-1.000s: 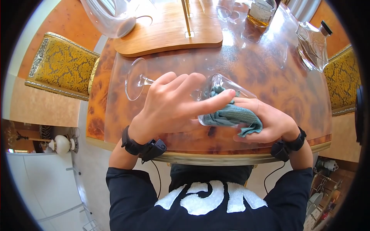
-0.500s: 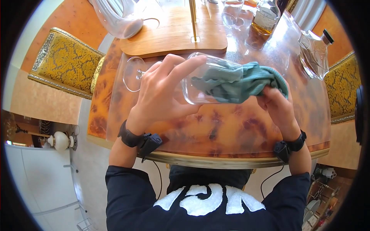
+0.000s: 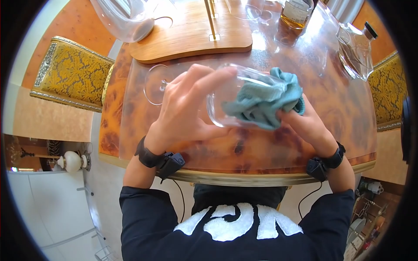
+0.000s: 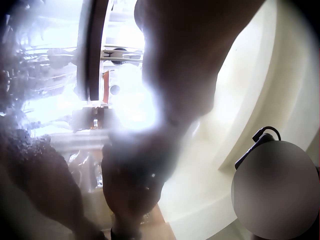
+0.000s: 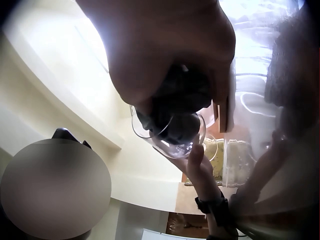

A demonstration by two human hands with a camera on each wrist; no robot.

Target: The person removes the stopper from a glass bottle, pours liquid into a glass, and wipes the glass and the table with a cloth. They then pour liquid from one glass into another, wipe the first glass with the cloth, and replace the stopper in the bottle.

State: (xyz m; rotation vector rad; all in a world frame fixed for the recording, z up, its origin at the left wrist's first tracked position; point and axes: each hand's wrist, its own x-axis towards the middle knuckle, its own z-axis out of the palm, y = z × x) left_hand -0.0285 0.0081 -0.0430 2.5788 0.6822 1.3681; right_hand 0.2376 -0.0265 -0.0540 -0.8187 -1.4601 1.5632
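Note:
A clear wine glass (image 3: 215, 106) lies sideways in the air above the table, its round foot to the left and its mouth to the right. My left hand (image 3: 180, 102) holds it near the base of the bowl, index finger over the top and thumb below; the palm hides most of the stem. With my right hand (image 3: 305, 119) I grip a bunched teal cloth (image 3: 265, 98), part of which is stuffed inside the bowl. From the right wrist view, the cloth (image 5: 182, 95) looks dark under my fingers, with the glass rim (image 5: 137, 127) around it.
A wooden stand (image 3: 187, 48) with brass rods is at the back of the glossy table (image 3: 209, 156). Beside it are a clear curved vessel (image 3: 126, 21) and an amber liquor bottle (image 3: 296, 15). A stoppered decanter (image 3: 355, 52) stands at right; patterned chairs (image 3: 69, 76) flank the table.
The right hand drew the cloth partly out of the bowl to the right, then moved slightly back left with it. My left hand's fingers shifted around the bowl, which turned and rose.

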